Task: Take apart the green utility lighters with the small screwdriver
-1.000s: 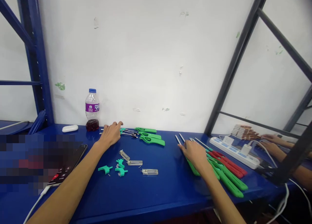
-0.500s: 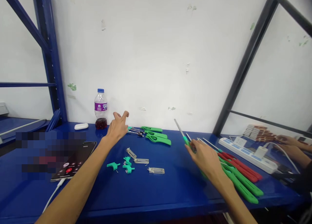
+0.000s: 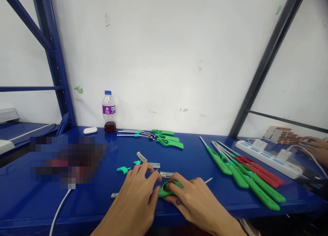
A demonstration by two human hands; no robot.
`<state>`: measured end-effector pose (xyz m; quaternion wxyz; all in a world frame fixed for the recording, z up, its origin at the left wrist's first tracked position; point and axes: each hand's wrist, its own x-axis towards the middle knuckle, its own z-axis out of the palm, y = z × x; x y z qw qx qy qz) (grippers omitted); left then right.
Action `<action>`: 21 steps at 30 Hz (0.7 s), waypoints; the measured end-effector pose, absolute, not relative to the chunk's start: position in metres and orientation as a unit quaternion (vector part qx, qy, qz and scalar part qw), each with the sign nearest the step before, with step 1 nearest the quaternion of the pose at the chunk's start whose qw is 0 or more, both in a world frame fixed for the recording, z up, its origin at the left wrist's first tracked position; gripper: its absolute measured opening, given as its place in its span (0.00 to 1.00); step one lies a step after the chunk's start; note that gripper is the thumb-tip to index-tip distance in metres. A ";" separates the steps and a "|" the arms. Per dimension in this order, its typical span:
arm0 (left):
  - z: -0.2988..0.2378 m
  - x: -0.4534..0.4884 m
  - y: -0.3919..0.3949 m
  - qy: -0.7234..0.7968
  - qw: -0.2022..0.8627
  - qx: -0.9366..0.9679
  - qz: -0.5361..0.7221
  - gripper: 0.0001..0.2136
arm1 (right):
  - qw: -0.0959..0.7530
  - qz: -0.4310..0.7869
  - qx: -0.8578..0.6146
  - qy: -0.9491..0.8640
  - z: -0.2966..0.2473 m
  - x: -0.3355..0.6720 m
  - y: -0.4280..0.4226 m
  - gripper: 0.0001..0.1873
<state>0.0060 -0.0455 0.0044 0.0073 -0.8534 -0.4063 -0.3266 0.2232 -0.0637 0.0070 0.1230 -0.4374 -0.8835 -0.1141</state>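
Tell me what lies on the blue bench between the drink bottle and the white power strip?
In the head view: thin metal rods, three green-handled tools, then a pile of green and red ones.

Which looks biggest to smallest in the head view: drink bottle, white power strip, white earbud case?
1. white power strip, longest
2. drink bottle
3. white earbud case, clearly smallest
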 end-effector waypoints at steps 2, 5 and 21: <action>0.002 0.003 -0.042 -0.415 -0.013 -0.856 -0.307 0.11 | 0.188 -0.073 -0.441 -0.874 0.017 0.225 -0.061 0.07; 0.001 0.012 -0.039 -0.420 -0.019 -0.859 -0.292 0.10 | 0.357 -0.009 -0.443 -0.822 0.041 0.229 -0.056 0.14; -0.020 -0.025 -0.015 -0.410 -0.126 -0.880 -0.204 0.11 | 0.546 0.360 -0.359 -0.666 0.062 0.227 -0.036 0.33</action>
